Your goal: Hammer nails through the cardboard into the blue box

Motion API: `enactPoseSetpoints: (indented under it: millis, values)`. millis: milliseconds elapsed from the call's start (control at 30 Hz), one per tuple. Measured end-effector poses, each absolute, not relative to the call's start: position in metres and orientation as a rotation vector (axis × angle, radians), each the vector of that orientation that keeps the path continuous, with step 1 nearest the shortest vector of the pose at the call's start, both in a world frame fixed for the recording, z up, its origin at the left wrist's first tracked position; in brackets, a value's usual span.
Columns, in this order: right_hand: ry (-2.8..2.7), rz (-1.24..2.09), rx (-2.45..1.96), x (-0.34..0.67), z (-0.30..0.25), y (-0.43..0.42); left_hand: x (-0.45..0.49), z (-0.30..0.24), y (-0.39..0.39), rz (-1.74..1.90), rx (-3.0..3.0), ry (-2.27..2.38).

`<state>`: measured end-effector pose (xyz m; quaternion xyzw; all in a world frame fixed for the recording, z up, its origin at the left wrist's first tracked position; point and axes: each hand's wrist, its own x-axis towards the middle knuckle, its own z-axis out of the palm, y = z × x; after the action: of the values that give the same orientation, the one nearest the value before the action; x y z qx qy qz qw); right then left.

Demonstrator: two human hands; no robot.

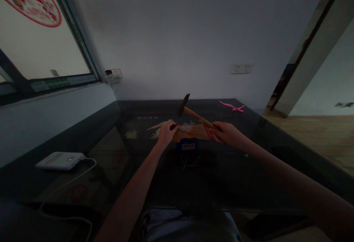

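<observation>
My right hand (228,134) is wrapped round the wooden handle of a hammer (197,115). The hammer's dark head is raised up and to the left, above a tan, speckled long piece (195,130) with a pinkish-red band near its right end. My left hand (166,133) rests at the left end of that piece, thumb and fingers pinched together; whatever they hold is too small and dark to make out. Under the piece sits a small blue box (188,145) with a pale label. Several thin, light lines, perhaps nails, show on the table in front of the box.
The dark glossy table (221,183) reaches back to the wall. A white power bank (61,160) with a white cable lies at the left. Toward the back right lies a pink ribbon (235,107). Wall sockets (242,69) are above the table, and a window is at left.
</observation>
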<state>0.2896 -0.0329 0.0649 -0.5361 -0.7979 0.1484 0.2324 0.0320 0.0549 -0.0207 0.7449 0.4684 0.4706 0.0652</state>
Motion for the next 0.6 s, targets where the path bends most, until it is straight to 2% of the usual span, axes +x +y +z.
enactPoseSetpoints:
  millis: [100, 600]
  values:
    - [-2.219, 0.310, -1.451, 0.2885, 0.0698, -0.0314, 0.0320, -0.0201, 0.0548, 1.407, 2.252, 1.427]
    - [-2.339, 0.225, -1.501, 0.2898, 0.0703, -0.0302, 0.0323, -0.0146, 0.0527, 1.316, 2.238, 1.479]
